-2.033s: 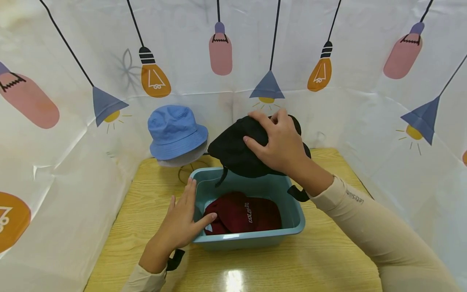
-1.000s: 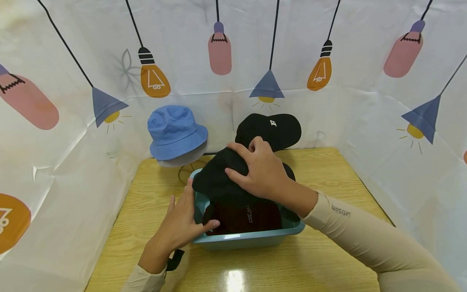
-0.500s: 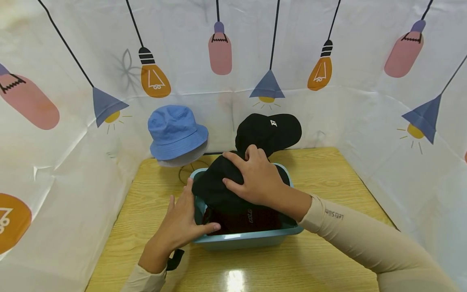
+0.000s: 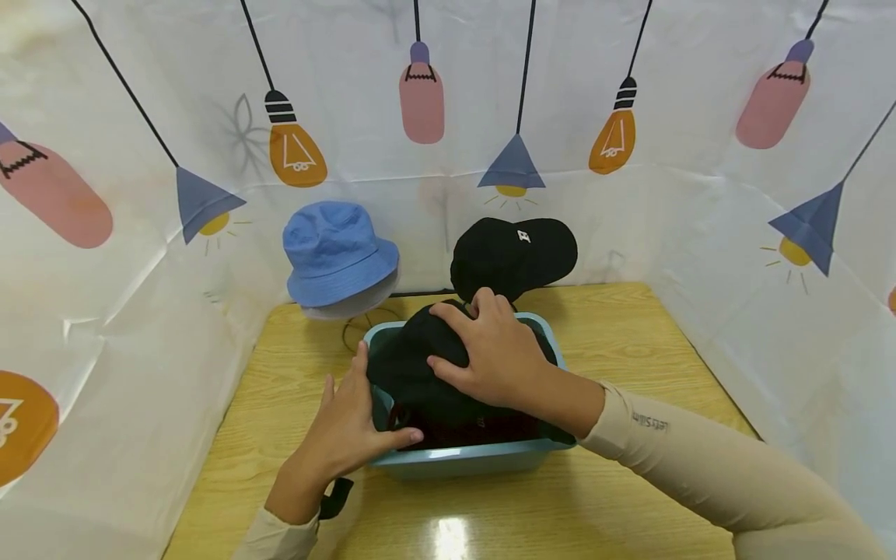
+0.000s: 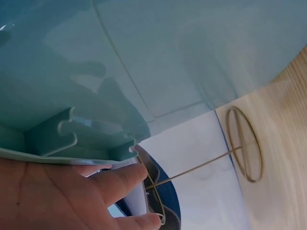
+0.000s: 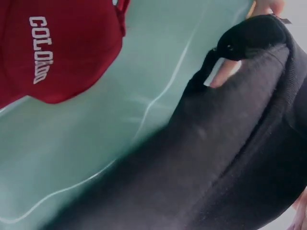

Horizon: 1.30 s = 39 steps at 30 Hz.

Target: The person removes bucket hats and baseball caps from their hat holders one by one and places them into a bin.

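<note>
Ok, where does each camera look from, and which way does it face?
Head: worn on the head, facing forward and down at the teal plastic tub; left hand, right hand and beige sleeves show.
Left wrist: on that wrist, facing the tub's outer wall and a wire hat stand; the left hand shows.
Right wrist: on that wrist, facing into the tub past the held black cap to the maroon lettered cap; partial fingers show, whose is unclear.
Head and right wrist share tub and these caps.
</note>
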Each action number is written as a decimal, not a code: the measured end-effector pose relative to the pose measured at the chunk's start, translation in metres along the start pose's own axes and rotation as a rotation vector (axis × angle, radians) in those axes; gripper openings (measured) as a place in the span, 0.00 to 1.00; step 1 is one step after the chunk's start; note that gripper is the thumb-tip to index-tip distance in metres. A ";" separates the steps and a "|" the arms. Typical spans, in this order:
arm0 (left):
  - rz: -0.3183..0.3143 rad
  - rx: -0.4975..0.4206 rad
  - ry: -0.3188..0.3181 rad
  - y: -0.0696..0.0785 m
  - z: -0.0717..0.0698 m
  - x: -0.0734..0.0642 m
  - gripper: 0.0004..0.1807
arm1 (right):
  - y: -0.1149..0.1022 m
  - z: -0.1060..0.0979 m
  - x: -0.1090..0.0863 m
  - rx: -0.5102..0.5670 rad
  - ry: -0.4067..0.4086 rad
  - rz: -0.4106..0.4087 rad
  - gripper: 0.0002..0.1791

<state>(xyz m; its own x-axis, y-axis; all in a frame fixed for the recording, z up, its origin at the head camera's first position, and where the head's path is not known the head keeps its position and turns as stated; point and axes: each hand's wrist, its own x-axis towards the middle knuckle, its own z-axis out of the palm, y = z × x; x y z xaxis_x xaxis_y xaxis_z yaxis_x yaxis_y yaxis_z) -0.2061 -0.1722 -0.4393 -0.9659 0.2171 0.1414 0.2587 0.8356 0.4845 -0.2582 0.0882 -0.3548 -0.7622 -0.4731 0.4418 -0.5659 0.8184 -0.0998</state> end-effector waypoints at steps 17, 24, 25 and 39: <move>-0.010 0.001 0.002 0.002 0.000 -0.001 0.82 | -0.002 0.004 -0.008 -0.019 -0.068 -0.006 0.35; -0.009 0.005 -0.011 0.003 0.000 -0.002 0.83 | -0.004 0.006 -0.012 -0.022 -0.088 -0.024 0.36; -0.008 0.005 -0.010 0.003 -0.001 -0.002 0.83 | -0.004 0.006 -0.012 -0.021 -0.092 -0.027 0.36; 0.015 -0.019 -0.018 0.000 0.000 0.000 0.83 | -0.001 0.014 -0.001 -0.035 -0.206 -0.040 0.36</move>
<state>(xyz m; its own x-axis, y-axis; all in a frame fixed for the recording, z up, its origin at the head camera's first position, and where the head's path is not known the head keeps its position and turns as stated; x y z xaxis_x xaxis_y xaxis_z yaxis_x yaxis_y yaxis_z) -0.2060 -0.1724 -0.4392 -0.9618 0.2391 0.1333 0.2736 0.8223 0.4990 -0.2610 0.0837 -0.3678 -0.7892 -0.5594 0.2533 -0.5888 0.8065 -0.0534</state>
